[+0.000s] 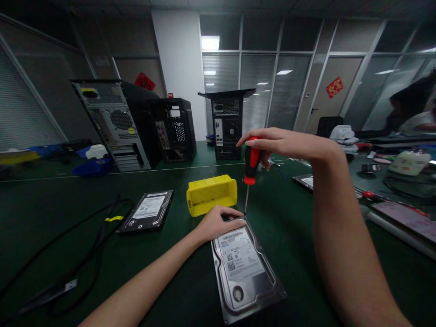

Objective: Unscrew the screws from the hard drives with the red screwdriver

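A silver hard drive (pixel 243 268) with a white label lies on the green table in front of me. My left hand (pixel 218 222) grips its far end, with thumb and index finger reaching to the far right corner. A red and black screwdriver (pixel 251 165) stands nearly upright there, its tip at that corner beside my left fingertips. My right hand (pixel 269 143) holds the screwdriver handle from above, wrist bent. Any screw under the tip is too small to make out. Just behind the left hand, a yellow plastic bin (pixel 211 193) lies with its opening toward me.
Another hard drive (pixel 148 210) lies at left, near black cables (pixel 98 245). Computer cases (pixel 132 122) stand along the back, one (pixel 228 125) directly ahead. On the right are a further drive (pixel 304 181) and a pinkish flat panel (pixel 405 220). A person (pixel 415 106) is at far right.
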`<state>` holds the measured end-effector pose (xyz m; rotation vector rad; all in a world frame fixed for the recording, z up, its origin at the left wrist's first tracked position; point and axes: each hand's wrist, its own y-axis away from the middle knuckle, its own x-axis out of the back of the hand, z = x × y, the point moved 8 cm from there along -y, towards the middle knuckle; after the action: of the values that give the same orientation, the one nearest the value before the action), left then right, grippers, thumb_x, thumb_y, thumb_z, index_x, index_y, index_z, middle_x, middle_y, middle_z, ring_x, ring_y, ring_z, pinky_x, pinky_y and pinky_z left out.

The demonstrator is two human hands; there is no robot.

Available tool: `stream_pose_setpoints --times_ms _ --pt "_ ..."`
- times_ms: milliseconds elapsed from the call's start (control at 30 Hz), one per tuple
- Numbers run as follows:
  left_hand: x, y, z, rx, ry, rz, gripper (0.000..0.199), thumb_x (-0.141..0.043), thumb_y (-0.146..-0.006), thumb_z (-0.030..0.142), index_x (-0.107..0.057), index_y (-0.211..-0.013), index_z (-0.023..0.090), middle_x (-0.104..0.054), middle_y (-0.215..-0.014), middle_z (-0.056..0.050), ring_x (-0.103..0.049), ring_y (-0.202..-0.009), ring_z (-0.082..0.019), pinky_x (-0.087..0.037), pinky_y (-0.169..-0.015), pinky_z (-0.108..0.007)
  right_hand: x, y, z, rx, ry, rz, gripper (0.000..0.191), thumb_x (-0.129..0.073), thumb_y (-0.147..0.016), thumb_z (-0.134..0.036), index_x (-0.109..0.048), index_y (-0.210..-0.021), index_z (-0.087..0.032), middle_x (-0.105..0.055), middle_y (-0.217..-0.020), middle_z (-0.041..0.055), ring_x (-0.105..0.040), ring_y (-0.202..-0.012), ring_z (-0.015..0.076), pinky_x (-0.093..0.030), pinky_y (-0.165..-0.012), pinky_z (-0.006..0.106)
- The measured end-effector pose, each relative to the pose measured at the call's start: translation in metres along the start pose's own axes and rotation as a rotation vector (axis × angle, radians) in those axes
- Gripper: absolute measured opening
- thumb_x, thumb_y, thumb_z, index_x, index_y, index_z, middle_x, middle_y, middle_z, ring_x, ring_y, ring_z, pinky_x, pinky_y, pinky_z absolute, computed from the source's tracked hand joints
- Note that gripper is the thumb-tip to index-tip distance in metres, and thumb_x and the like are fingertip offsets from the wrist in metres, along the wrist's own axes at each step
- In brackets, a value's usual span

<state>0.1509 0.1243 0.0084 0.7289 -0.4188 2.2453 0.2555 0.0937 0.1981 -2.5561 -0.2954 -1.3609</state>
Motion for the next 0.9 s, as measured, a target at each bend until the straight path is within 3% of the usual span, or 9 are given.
stream_pose_setpoints --times_ms 167,400,500,600,733,900 --pt "0.0 0.001 0.003 0.005 -0.007 -0.012 0.041 -0.061 -0.078 0.045 -0.069 -0.107 0.018 -0.07 -0.097 -0.005 -0.061 -0.082 -0.019 -0.043 -0.071 -0.027 0.005 -0.006 0.013 -0.03 0.138 0.024 0.04 -0.035 -0.09 -0.048 -0.043 -0.123 -0.027 -0.059 -0.099 0.0038 -0.058 -0.058 0.0092 -0.048 -0.059 0.024" --pt "0.001 0.001 0.001 0.006 0.0 -0.004 0.041 -0.062 -0.077 0.046 -0.069 -0.106 0.019 -0.07 -0.095 -0.004 -0.061 -0.08 -0.019 -0.043 -0.069 -0.026 0.013 -0.013 0.024 -0.088 0.322 0.125 0.041 -0.038 -0.086 -0.056 -0.054 -0.093 -0.019 -0.063 -0.093 0.0051 -0.059 -0.056 0.0119 -0.047 -0.061 0.027" --pt "0.001 0.001 0.0 0.013 -0.002 0.004 0.042 -0.062 -0.076 0.047 -0.069 -0.106 0.019 -0.07 -0.093 -0.004 -0.061 -0.079 -0.019 -0.043 -0.068 -0.026 0.012 -0.013 0.022 -0.075 0.307 0.117 0.036 -0.035 -0.089 -0.047 -0.056 -0.094 -0.018 -0.064 -0.09 0.0059 -0.061 -0.061 0.0134 -0.047 -0.061 0.026" --pt "0.001 0.002 0.001 0.027 -0.009 0.002 0.043 -0.061 -0.077 0.049 -0.069 -0.106 0.019 -0.07 -0.095 -0.004 -0.061 -0.081 -0.019 -0.043 -0.07 -0.026 0.007 -0.012 0.019 -0.044 0.217 0.065 0.031 -0.031 -0.091 -0.035 -0.052 -0.108 -0.02 -0.063 -0.095 0.0059 -0.06 -0.061 0.0121 -0.047 -0.06 0.025" --pt "0.001 0.002 0.0 0.027 0.001 0.0 0.043 -0.061 -0.077 0.049 -0.069 -0.107 0.02 -0.07 -0.096 -0.004 -0.062 -0.081 -0.02 -0.043 -0.071 -0.027 0.004 -0.01 0.008 0.032 0.147 0.049 0.036 -0.037 -0.089 -0.043 -0.045 -0.118 -0.022 -0.061 -0.101 0.0061 -0.059 -0.063 0.0114 -0.046 -0.056 0.023" --pt "0.0 0.001 -0.001 0.013 0.015 -0.003 0.044 -0.062 -0.076 0.049 -0.068 -0.108 0.02 -0.071 -0.101 -0.004 -0.063 -0.084 -0.02 -0.043 -0.072 -0.027 -0.002 -0.012 -0.008 0.114 0.227 0.054 0.039 -0.045 -0.084 -0.053 -0.055 -0.096 -0.017 -0.061 -0.085 0.0042 -0.056 -0.058 0.0109 -0.043 -0.053 0.023"
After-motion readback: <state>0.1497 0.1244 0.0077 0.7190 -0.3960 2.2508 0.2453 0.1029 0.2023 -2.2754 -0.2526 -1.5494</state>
